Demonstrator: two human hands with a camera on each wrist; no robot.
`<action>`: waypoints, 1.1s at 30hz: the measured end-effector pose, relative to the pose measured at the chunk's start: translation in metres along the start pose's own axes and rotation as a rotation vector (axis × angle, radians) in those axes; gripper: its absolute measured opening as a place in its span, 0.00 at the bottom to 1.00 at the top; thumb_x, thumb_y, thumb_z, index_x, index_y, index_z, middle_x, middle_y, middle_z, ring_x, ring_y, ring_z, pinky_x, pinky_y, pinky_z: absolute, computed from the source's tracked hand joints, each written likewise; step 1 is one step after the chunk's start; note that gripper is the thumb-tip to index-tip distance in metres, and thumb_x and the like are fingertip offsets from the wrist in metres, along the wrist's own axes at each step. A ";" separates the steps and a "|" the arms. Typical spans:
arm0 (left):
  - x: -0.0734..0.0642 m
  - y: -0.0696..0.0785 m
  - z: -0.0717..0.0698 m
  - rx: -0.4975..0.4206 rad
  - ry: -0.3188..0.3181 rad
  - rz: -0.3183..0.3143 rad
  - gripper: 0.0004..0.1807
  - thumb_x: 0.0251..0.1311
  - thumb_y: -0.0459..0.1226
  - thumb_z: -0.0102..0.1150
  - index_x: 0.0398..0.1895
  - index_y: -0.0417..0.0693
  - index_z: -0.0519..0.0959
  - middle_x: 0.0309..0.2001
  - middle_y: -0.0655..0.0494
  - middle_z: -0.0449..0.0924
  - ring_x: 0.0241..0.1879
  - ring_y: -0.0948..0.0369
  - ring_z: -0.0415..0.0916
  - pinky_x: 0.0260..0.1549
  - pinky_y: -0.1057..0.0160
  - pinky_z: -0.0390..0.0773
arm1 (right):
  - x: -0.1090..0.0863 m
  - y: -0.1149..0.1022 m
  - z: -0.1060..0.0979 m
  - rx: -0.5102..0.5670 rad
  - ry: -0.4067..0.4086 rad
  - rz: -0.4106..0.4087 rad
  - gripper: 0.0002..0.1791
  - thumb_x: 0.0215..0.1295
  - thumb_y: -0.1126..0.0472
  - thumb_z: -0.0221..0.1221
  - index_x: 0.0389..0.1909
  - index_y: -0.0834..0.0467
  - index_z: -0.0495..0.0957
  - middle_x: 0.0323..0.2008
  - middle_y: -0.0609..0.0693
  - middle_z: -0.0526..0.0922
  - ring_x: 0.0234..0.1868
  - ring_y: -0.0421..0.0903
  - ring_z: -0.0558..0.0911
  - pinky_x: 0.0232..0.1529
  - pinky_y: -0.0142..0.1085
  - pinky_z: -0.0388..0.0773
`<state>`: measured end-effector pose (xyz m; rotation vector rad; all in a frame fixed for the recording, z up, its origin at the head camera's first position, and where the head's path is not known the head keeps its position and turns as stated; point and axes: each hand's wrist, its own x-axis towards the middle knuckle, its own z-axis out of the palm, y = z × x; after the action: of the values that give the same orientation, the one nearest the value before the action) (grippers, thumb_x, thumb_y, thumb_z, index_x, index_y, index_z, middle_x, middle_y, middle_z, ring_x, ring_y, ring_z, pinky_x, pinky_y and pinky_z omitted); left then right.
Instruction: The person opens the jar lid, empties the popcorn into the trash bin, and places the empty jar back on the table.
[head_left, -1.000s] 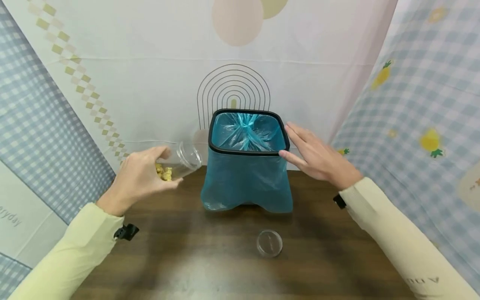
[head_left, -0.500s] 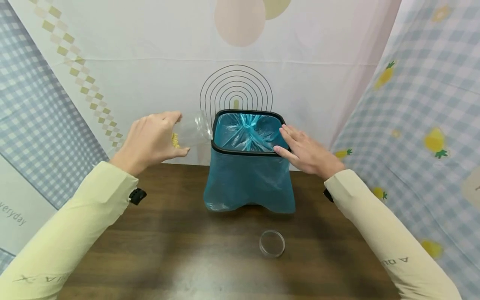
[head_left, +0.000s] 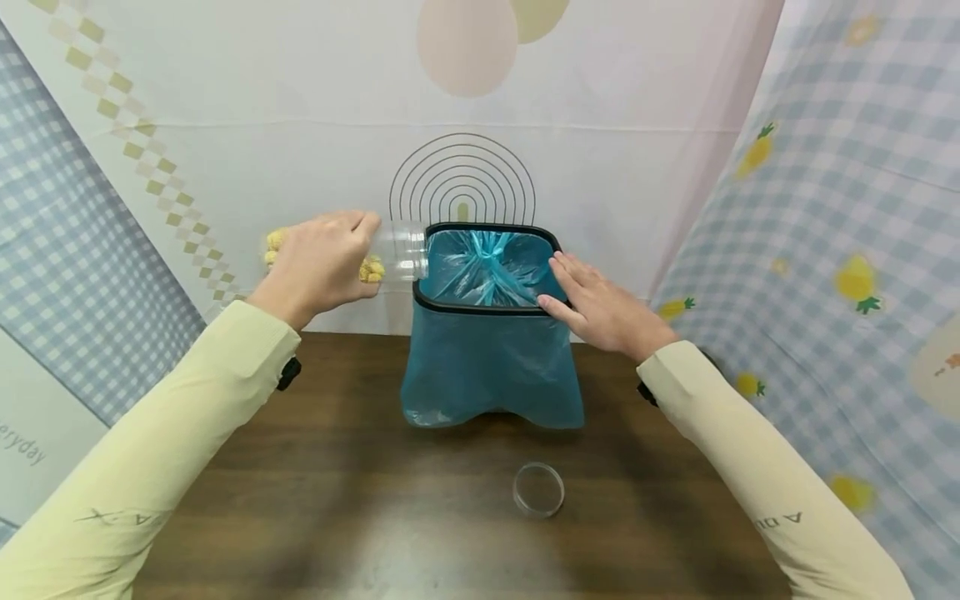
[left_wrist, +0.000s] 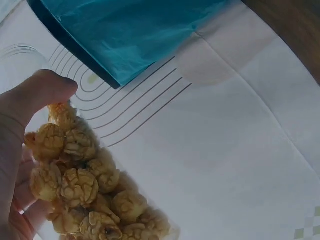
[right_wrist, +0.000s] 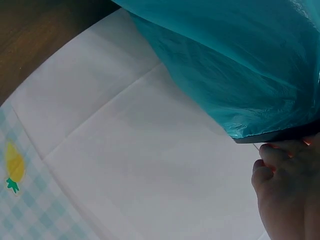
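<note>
My left hand [head_left: 321, 260] grips a clear jar [head_left: 403, 248] lying on its side in the air. Its mouth overlaps the left rim of a trash bin in the head view. Yellowish popcorn [left_wrist: 79, 186] sits inside the jar, seen close up in the left wrist view and partly covered by the hand in the head view. The trash bin has a black rim [head_left: 480, 310] and a blue plastic bag [head_left: 491, 367] over it, knotted inside. With fingers extended, my right hand [head_left: 600, 305] rests at the bin's right rim.
A round clear lid [head_left: 538, 489] lies on the dark wooden table [head_left: 337, 500] in front of the bin. Behind the bin hangs a white printed cloth [head_left: 315, 158]; checked blue cloth [head_left: 847, 208] closes in the sides.
The left hand has raised the jar and brought it right, from beside the bin to its rim, tipping it level. The right hand has shifted slightly left along the bin's right edge.
</note>
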<state>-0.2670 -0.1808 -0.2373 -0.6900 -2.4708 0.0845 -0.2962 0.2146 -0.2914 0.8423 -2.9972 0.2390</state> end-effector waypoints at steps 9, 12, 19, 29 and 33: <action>0.017 0.007 0.008 0.109 0.007 0.121 0.40 0.41 0.40 0.88 0.55 0.31 0.76 0.53 0.35 0.86 0.52 0.40 0.86 0.53 0.45 0.86 | 0.001 0.000 0.001 0.011 -0.006 0.011 0.47 0.82 0.30 0.35 0.86 0.57 0.38 0.88 0.55 0.38 0.88 0.56 0.40 0.86 0.57 0.40; 0.022 0.007 0.010 0.138 0.034 0.171 0.39 0.42 0.38 0.88 0.55 0.30 0.76 0.53 0.34 0.86 0.53 0.40 0.85 0.58 0.45 0.84 | 0.001 -0.001 0.001 0.011 -0.007 0.012 0.47 0.82 0.30 0.35 0.86 0.57 0.38 0.88 0.55 0.38 0.88 0.56 0.40 0.86 0.56 0.40; 0.031 0.005 0.011 0.232 0.125 0.277 0.26 0.53 0.25 0.74 0.56 0.29 0.77 0.52 0.35 0.86 0.53 0.42 0.86 0.60 0.48 0.84 | 0.002 -0.002 0.000 0.014 -0.009 0.014 0.47 0.82 0.31 0.35 0.86 0.58 0.38 0.88 0.55 0.38 0.88 0.57 0.39 0.86 0.57 0.39; 0.042 0.001 0.010 0.398 0.215 0.413 0.19 0.59 0.20 0.68 0.54 0.31 0.80 0.50 0.39 0.87 0.51 0.45 0.84 0.57 0.53 0.83 | 0.002 -0.002 -0.001 0.020 -0.023 0.018 0.47 0.82 0.31 0.36 0.86 0.58 0.38 0.88 0.56 0.38 0.88 0.57 0.39 0.86 0.57 0.39; 0.047 0.004 0.009 0.435 0.225 0.456 0.18 0.58 0.20 0.69 0.52 0.32 0.80 0.49 0.40 0.87 0.51 0.46 0.84 0.57 0.54 0.82 | 0.001 -0.001 -0.001 0.016 -0.027 0.022 0.48 0.82 0.30 0.35 0.86 0.58 0.38 0.88 0.56 0.38 0.88 0.58 0.39 0.86 0.58 0.39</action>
<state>-0.3030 -0.1532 -0.2219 -0.9867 -1.9480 0.6569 -0.2963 0.2131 -0.2896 0.8205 -3.0350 0.2548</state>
